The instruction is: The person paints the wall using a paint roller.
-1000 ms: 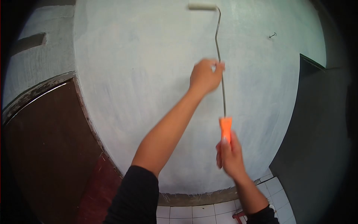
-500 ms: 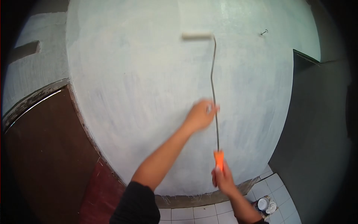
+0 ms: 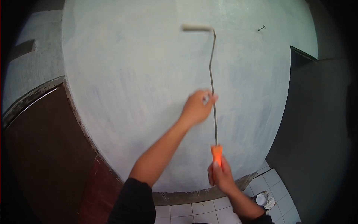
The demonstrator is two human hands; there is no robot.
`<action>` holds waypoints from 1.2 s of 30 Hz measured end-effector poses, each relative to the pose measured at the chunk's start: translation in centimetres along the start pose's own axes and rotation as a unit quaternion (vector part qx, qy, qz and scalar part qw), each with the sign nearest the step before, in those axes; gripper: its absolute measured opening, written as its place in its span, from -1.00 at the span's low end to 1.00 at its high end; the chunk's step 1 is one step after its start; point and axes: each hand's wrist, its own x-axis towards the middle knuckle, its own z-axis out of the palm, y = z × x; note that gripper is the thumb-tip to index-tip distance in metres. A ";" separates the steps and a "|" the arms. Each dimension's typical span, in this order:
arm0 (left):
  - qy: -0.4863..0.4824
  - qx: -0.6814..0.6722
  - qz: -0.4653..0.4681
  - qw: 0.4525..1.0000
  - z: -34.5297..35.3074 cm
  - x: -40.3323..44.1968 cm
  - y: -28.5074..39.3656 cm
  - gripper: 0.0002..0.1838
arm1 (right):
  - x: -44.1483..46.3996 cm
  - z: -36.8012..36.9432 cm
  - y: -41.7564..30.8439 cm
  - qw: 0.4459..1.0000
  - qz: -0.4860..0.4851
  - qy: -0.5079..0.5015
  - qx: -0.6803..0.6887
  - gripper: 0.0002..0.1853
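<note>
A paint roller [image 3: 197,28] with a pale sleeve, a long bent metal rod and an orange handle stands upright in front of the white-painted wall [image 3: 141,67]. Its sleeve lies level against the upper part of the wall, slightly blurred. My right hand [image 3: 220,173] is wrapped round the orange handle at the bottom. Higher up, my left hand [image 3: 198,106] is closed on the metal rod, thumb and fingers curled at it. Streaky, bluish patches show through the paint around both hands.
A metal hook [image 3: 261,28] sticks out of the wall at upper right. Left is a brown door [image 3: 44,149]; right, a dark grey wall [image 3: 313,130]. Paint containers [image 3: 261,199] stand on the tiled floor [image 3: 181,210], lower right.
The roller has moved a little up the wall, with both hands moving up along with it. Their hold looks the same. The view has shifted slightly.
</note>
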 end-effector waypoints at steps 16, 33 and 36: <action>-0.026 0.010 -0.045 0.999 4.6 -1.2 -1.6 -0.58 | 0.9 -5.1 4.9 0.999 -0.021 0.024 -0.029 -0.60; 0.029 -0.123 -0.105 0.986 9.4 -10.8 -0.4 -0.78 | -6.4 -3.9 9.3 0.994 0.078 0.026 0.078 -0.65; 0.046 -0.080 -0.018 0.996 7.0 -2.4 1.8 -0.73 | -2.9 -3.4 0.9 0.992 0.032 0.001 0.120 -0.65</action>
